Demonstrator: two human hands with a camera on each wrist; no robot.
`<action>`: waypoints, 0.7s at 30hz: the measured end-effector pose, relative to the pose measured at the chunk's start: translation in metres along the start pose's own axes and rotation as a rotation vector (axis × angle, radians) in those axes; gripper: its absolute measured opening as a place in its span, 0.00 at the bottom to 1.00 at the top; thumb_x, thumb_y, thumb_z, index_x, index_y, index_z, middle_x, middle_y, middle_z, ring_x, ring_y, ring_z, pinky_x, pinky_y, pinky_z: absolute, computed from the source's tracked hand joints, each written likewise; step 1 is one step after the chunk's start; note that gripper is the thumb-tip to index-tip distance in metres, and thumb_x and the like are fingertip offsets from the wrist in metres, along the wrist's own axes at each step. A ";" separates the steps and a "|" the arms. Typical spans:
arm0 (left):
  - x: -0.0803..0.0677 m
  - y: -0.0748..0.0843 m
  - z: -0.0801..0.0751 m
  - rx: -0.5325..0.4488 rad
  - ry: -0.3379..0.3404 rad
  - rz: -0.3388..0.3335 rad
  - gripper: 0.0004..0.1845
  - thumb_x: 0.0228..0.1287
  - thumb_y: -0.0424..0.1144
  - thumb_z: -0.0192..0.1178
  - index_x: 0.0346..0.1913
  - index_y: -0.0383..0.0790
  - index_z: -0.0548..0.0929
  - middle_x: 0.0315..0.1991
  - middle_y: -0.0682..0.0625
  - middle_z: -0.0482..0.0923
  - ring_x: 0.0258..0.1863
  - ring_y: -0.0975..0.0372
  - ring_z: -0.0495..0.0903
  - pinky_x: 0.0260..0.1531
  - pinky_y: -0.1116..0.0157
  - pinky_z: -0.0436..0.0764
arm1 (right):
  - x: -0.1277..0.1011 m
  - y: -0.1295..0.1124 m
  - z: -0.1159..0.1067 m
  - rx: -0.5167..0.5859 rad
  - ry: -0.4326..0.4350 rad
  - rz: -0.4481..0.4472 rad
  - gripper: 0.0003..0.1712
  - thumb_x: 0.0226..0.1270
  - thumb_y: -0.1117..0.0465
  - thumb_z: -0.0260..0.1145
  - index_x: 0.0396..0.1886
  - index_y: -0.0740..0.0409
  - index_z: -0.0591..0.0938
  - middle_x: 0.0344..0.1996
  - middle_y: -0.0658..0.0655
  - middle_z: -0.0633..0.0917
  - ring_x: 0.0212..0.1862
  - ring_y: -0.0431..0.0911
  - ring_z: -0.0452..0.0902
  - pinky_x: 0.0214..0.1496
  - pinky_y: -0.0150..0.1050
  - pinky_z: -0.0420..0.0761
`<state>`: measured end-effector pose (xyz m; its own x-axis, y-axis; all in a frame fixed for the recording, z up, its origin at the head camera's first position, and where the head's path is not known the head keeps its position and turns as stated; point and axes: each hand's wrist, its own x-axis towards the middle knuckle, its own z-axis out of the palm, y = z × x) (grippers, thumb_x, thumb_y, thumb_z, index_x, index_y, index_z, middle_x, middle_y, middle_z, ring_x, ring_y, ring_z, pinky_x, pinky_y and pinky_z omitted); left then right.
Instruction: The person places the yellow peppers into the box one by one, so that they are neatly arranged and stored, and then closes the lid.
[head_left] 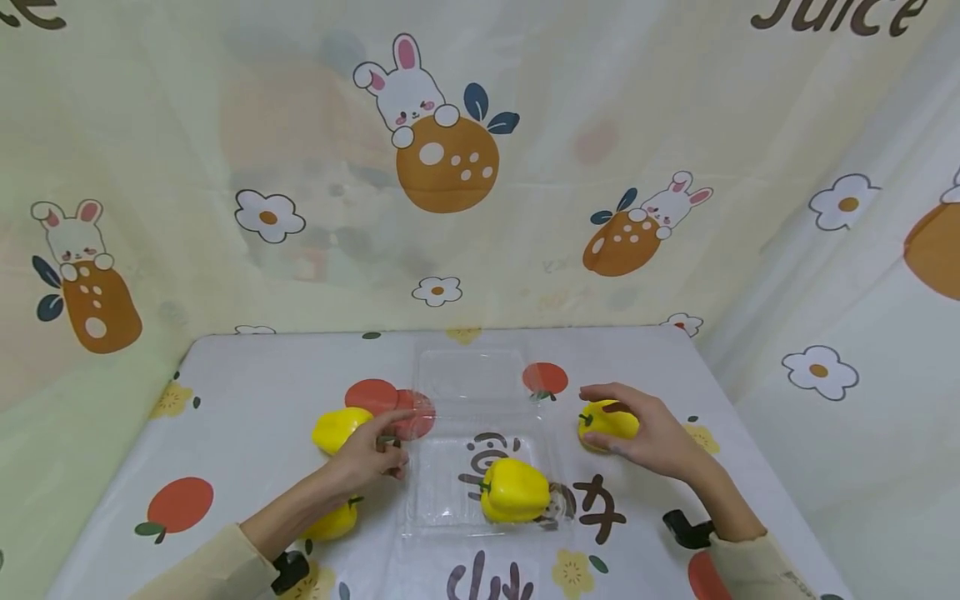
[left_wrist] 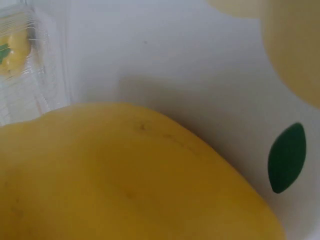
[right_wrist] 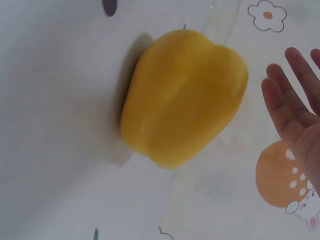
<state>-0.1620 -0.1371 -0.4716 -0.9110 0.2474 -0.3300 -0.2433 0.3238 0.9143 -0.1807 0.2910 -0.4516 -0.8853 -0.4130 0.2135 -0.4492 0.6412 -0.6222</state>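
Note:
A clear plastic clamshell box [head_left: 442, 500] lies unfolded in the middle of the table, its lid half toward the back. One yellow bell pepper [head_left: 515, 490] sits in the front half. My left hand [head_left: 367, 458] is at the box's left edge, index finger extended, partly covering a second yellow bell pepper [head_left: 339, 428]; contact is unclear. Below that wrist lies another yellow pepper [head_left: 332, 523], which looms large in the left wrist view. Over a yellow pepper [head_left: 611, 423] right of the box, my right hand [head_left: 648, 433] spreads its thumb and fingers apart.
The table wears a white cloth [head_left: 247, 400] printed with fruit, flowers and dark characters. A patterned curtain [head_left: 525, 250] rises along the table's back edge, with further curtains at the left and right sides. Black camera mounts [head_left: 686, 529] sit on both wrists.

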 end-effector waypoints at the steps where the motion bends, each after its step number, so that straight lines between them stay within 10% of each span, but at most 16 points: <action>1: 0.000 0.000 0.000 -0.001 -0.001 -0.001 0.34 0.71 0.22 0.59 0.78 0.44 0.70 0.62 0.34 0.73 0.33 0.57 0.82 0.43 0.61 0.91 | -0.001 0.002 -0.001 -0.015 0.006 0.004 0.33 0.64 0.54 0.80 0.68 0.49 0.81 0.62 0.52 0.87 0.62 0.55 0.83 0.64 0.51 0.87; 21: 0.003 -0.003 0.001 -0.004 0.018 -0.014 0.34 0.71 0.22 0.60 0.78 0.45 0.70 0.63 0.34 0.74 0.33 0.57 0.82 0.43 0.61 0.91 | -0.007 0.025 -0.002 -0.033 0.022 0.123 0.43 0.62 0.54 0.81 0.74 0.56 0.74 0.66 0.62 0.84 0.67 0.59 0.79 0.66 0.63 0.82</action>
<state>-0.1635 -0.1364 -0.4752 -0.9134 0.2266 -0.3383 -0.2571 0.3234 0.9107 -0.1859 0.3112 -0.4670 -0.9361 -0.3161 0.1539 -0.3407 0.7070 -0.6197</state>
